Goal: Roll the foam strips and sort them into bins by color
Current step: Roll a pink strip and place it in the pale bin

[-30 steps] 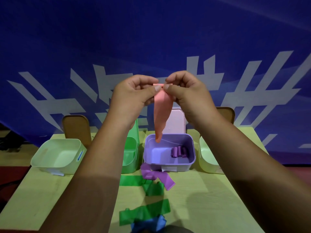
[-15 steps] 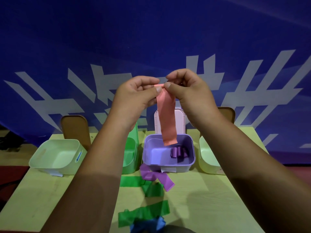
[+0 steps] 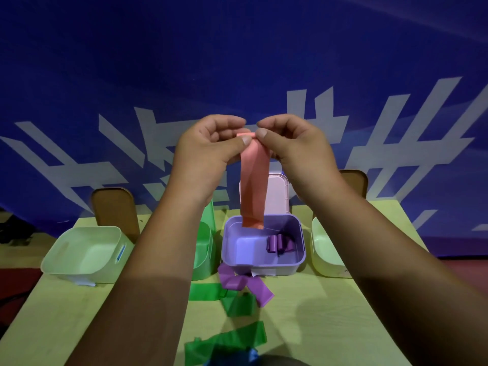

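My left hand (image 3: 208, 146) and my right hand (image 3: 293, 143) are raised side by side and both pinch the top end of a pink foam strip (image 3: 254, 186), whose tip is folded over between my fingertips. The strip hangs straight down, its lower end over the purple bin (image 3: 264, 268). Several purple rolls (image 3: 280, 243) lie in that bin. A loose purple strip (image 3: 245, 285) and green strips (image 3: 227, 342) lie on the table in front of the bins. A blue strip (image 3: 237, 359) shows at the bottom edge.
On the pale table (image 3: 330, 326) stand a light green bin (image 3: 87, 253) at the left, a green bin (image 3: 203, 252) partly behind my left arm, and a pale yellow bin (image 3: 324, 254) at the right. A pink lid (image 3: 277, 194) stands behind the purple bin. A blue banner fills the background.
The pink strip has untwisted and now hangs flat and straight. Its top end has started to curl over between my fingertips. Both hands stay in much the same place.
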Tool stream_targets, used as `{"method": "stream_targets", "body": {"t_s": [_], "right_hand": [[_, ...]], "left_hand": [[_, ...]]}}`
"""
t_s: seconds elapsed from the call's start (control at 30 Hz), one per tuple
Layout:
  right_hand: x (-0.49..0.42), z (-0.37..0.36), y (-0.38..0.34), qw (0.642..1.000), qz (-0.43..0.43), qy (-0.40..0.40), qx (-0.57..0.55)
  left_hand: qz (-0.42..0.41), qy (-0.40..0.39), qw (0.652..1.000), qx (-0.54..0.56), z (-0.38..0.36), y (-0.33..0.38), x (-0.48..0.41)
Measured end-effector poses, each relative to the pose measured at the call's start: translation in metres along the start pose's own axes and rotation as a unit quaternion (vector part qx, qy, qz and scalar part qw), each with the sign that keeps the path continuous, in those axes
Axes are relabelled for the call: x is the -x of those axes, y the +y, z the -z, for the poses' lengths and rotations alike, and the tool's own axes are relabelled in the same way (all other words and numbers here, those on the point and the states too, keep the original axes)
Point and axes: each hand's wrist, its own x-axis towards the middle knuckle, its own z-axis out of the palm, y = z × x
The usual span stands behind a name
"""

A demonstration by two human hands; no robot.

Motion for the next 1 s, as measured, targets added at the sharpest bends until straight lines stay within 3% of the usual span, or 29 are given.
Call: {"method": "stream_targets", "body": {"t_s": [0.3,0.7,1.0], "right_hand": [[-0.001,0.004,-0.007,1.000,0.021,0.007,0.007],[0.014,0.005,-0.012,1.000,0.010,0.007,-0.014],[0.037,0.006,-0.011,1.000,0.009,0.026,0.014]], "left_hand": [[0.019,-0.005,0.999,0.038,-0.008,-0.007,-0.002],[-0.034,0.001,0.999,-0.018,-0.004,0.008,0.005],[-0.016,-0.023,1.000,-0.013,0.001,0.001,0.029]]}}
